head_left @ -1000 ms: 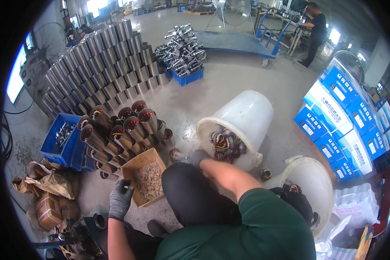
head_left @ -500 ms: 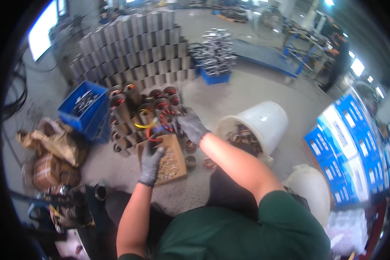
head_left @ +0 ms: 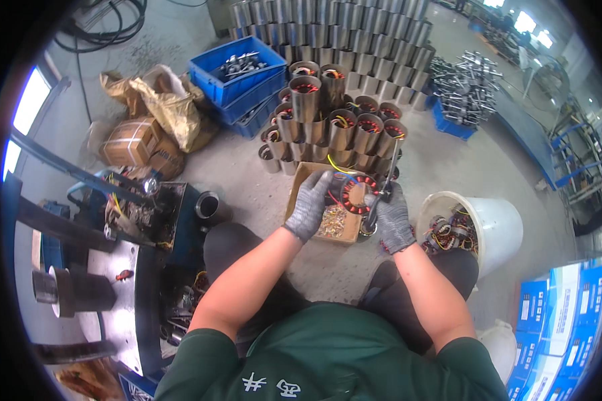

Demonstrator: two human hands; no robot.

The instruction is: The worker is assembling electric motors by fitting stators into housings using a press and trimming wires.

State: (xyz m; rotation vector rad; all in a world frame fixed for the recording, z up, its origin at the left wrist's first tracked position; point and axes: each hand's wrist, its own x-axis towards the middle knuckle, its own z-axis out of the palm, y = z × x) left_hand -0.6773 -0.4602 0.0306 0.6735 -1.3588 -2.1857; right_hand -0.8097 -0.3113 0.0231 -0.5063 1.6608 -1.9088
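Two gloved hands hold a wound stator over a box of small brass parts.

The left hand [head_left: 309, 204] has its fingers curled on the stator [head_left: 358, 194] from the left side; the right hand [head_left: 392, 217] closes on its right edge and on a thin dark rod [head_left: 389, 175] that rises past it. The stator hangs above the box [head_left: 299, 190], just in front of the stacked stators [head_left: 333, 113], with the bucket [head_left: 498, 227] to the right. The likely risk: the loose yellow and red leads could snag on the rod or the stack, and a slack grip could drop the stator into the box and nick its copper winding.
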